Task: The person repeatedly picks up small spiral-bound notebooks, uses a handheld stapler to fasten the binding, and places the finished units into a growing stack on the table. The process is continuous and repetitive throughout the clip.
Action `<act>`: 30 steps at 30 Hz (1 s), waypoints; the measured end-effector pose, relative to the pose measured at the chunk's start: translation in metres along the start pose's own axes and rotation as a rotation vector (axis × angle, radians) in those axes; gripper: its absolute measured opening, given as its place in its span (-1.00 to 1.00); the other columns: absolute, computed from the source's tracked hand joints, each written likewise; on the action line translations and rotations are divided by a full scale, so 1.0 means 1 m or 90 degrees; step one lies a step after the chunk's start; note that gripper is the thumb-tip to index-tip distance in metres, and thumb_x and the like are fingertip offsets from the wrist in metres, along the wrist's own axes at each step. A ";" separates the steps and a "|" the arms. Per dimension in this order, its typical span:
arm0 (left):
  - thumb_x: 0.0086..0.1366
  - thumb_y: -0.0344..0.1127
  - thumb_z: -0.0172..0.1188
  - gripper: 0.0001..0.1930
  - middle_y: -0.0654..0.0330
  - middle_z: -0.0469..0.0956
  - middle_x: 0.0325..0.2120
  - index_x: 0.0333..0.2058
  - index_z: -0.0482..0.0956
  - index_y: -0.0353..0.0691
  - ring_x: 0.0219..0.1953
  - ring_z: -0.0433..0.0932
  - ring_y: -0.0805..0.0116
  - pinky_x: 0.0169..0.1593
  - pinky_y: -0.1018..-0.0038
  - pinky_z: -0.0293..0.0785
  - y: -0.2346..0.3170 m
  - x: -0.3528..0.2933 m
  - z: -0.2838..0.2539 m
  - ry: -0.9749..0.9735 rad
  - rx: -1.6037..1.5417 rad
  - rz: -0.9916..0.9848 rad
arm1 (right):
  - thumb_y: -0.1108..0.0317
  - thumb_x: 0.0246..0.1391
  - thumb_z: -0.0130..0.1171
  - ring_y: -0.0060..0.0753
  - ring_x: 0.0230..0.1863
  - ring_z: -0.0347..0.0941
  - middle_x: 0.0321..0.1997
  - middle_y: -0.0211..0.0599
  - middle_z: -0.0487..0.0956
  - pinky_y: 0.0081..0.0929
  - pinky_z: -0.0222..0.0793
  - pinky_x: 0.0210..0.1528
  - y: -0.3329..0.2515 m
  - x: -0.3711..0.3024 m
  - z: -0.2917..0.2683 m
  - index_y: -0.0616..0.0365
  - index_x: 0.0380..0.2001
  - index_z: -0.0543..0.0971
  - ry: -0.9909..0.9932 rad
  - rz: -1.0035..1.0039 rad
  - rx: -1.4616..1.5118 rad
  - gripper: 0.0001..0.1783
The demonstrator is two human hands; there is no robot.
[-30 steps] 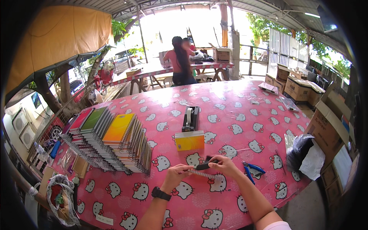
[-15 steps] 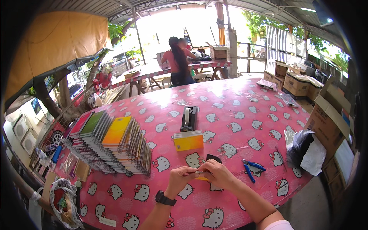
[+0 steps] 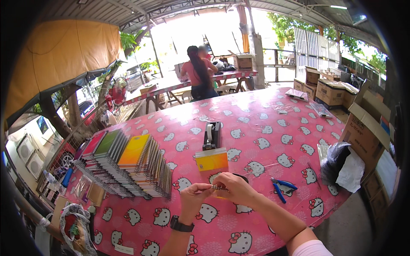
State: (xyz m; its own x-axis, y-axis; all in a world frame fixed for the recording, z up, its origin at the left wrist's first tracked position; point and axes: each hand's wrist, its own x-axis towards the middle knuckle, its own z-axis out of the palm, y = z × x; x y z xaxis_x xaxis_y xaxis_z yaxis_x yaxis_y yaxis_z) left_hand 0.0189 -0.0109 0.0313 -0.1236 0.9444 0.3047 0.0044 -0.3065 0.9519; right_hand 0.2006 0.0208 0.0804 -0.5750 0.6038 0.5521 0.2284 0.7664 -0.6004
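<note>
Over the near middle of the table, my left hand [image 3: 195, 197] and my right hand [image 3: 235, 187] meet, fingers pinched together on a metal wire coil [image 3: 219, 187]. A sliver of yellow cover [image 3: 220, 197] shows under my right fingers; the rest of this small spiral notebook is hidden by my hands. Just behind the right hand, part of a dark object [image 3: 242, 176] shows. Beyond my hands, a yellow-orange pad of small notebooks [image 3: 212, 162] lies in front of a black tape dispenser [image 3: 212, 137]. Blue-handled cutting pliers [image 3: 280, 190] rest to the right of my right hand.
Tall stacks of spiral notebooks [image 3: 134, 151] stand at the left on the pink patterned table [image 3: 222, 222]. A plastic-wrapped dark bundle [image 3: 341, 164] sits at the right edge, beside open cardboard boxes [image 3: 363, 128]. A person [image 3: 198, 72] works at a farther table.
Both hands remain pinched at the coil, with the fingers shifted slightly and raised a little. The whole view has tilted slightly. The far person's arms have drawn inward.
</note>
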 end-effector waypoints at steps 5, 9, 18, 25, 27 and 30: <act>0.07 -0.57 0.32 -0.86 0.19 0.62 -0.43 -0.33 0.64 -0.36 -0.41 0.56 0.56 -0.32 0.65 0.52 0.013 -0.003 -0.007 0.009 -0.014 0.013 | 0.29 0.02 0.27 -0.29 -0.45 0.49 -0.42 -0.20 0.51 -0.42 0.41 -0.39 0.007 0.005 0.013 0.21 -0.29 0.48 0.039 -0.010 0.063 -0.74; 0.04 -0.61 0.32 -0.85 0.16 0.61 -0.42 -0.35 0.62 -0.38 -0.39 0.57 0.50 -0.29 0.61 0.55 0.018 -0.008 -0.010 0.014 0.037 0.047 | 0.28 0.01 0.29 -0.34 -0.47 0.45 -0.44 -0.24 0.47 -0.46 0.41 -0.41 0.002 0.006 0.019 0.23 -0.32 0.48 0.031 -0.015 0.071 -0.72; 0.04 -0.51 0.36 -0.84 0.15 0.63 -0.40 -0.36 0.62 -0.33 -0.41 0.55 0.56 -0.35 0.63 0.51 0.033 -0.019 -0.015 0.039 0.170 0.064 | 0.37 0.05 0.18 -0.09 -0.26 0.44 -0.36 -0.16 0.49 -0.29 0.36 -0.26 0.000 0.011 0.026 0.21 -0.35 0.44 0.004 -0.069 0.064 -0.83; 0.17 -0.27 0.30 -0.76 0.21 0.60 -0.43 -0.24 0.58 -0.28 -0.37 0.51 0.57 -0.32 0.59 0.46 0.051 -0.013 -0.004 0.068 0.391 0.268 | 0.41 0.09 0.13 -0.08 -0.28 0.43 -0.38 -0.17 0.49 -0.29 0.36 -0.26 -0.015 0.005 0.013 0.24 -0.31 0.49 0.053 -0.035 -0.001 -0.86; 0.21 -0.21 0.27 -0.73 0.22 0.57 -0.43 -0.23 0.57 -0.29 -0.33 0.50 0.53 -0.28 0.55 0.45 0.045 -0.018 -0.005 0.034 0.338 0.198 | 0.38 0.11 0.12 -0.09 -0.30 0.42 -0.39 -0.18 0.48 -0.30 0.35 -0.27 -0.021 0.007 0.014 0.24 -0.31 0.49 0.060 -0.030 0.030 -0.86; 0.25 -0.22 0.21 -0.76 0.24 0.53 -0.43 -0.25 0.56 -0.29 -0.29 0.47 0.49 -0.24 0.53 0.44 0.041 -0.022 -0.006 0.008 0.236 0.075 | 0.34 0.14 0.11 -0.13 -0.29 0.42 -0.36 -0.19 0.49 -0.33 0.35 -0.24 -0.024 0.006 0.018 0.24 -0.27 0.49 0.081 -0.022 0.058 -0.82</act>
State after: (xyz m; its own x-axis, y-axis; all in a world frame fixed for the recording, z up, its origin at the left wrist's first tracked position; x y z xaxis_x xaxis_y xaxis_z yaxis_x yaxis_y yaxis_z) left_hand 0.0162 -0.0445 0.0635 -0.1131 0.9028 0.4149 0.3771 -0.3473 0.8586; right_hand 0.1776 0.0022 0.0880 -0.4763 0.6051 0.6380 0.1352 0.7673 -0.6268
